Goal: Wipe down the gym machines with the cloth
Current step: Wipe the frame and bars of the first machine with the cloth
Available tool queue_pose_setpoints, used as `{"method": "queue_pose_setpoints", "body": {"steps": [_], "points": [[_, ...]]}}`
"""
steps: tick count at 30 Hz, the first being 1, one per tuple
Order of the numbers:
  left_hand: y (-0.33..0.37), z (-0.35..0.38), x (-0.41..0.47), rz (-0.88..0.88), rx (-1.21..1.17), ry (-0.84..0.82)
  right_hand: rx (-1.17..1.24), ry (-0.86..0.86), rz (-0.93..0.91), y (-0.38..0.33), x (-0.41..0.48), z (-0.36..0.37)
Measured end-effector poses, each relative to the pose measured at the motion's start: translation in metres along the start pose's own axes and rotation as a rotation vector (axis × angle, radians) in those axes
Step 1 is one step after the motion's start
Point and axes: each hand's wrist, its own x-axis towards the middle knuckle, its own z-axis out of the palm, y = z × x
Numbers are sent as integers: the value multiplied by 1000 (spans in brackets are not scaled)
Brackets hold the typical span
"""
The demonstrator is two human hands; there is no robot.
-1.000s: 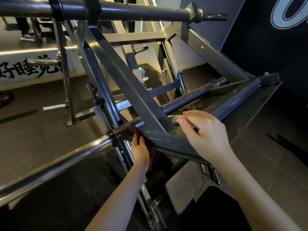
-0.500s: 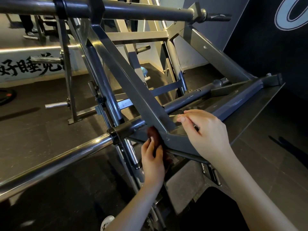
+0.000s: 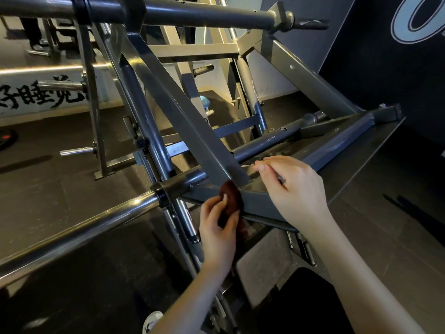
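A grey steel gym machine fills the view, with slanted beams that meet at a welded corner in the middle. My left hand grips a dark brown cloth and presses it against the lower beam just below that corner. My right hand rests on the grey foot plate to the right of the corner, fingers curled over its edge. Part of the cloth hangs hidden behind my left hand.
A chrome bar runs out to the lower left from a black collar. Another thick bar crosses overhead. Dark rubber floor lies all round, a dark wall stands at right. A white shoe tip shows below.
My left hand has slid the cloth to the right along the lower beam, from beside the black collar to under the welded corner. My right hand stays on the plate edge.
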Motion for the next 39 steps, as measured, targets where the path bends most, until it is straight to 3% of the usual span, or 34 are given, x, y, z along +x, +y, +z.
{"method": "queue_pose_setpoints", "body": {"steps": [3,5,9,12,17,24,26,28,30,36,39], "points": [[-9,-2,36,-210,-71,103,-3,2,5,-1,0,0],[-6,-1,36,-260,-119,109,-2,5,5,-1,0,0],[19,7,-19,-82,-123,-33,36,9,-4,1,1,0],[7,6,-15,-5,-86,-39,53,11,-13,1,1,0],[-9,-5,33,-334,-121,138,36,10,2,-1,2,-1],[27,-3,-11,-3,1,14,43,19,-27,-1,3,0],[14,-4,7,-52,-17,43,43,11,-26,-2,3,0],[2,-9,30,-245,-72,92,34,8,-27,-2,3,-1],[3,-12,35,-319,-52,96,30,11,-35,-1,3,1],[49,-4,-22,42,7,-50,36,20,-53,1,3,2],[33,-7,2,25,19,15,23,25,-60,0,3,1]]}}
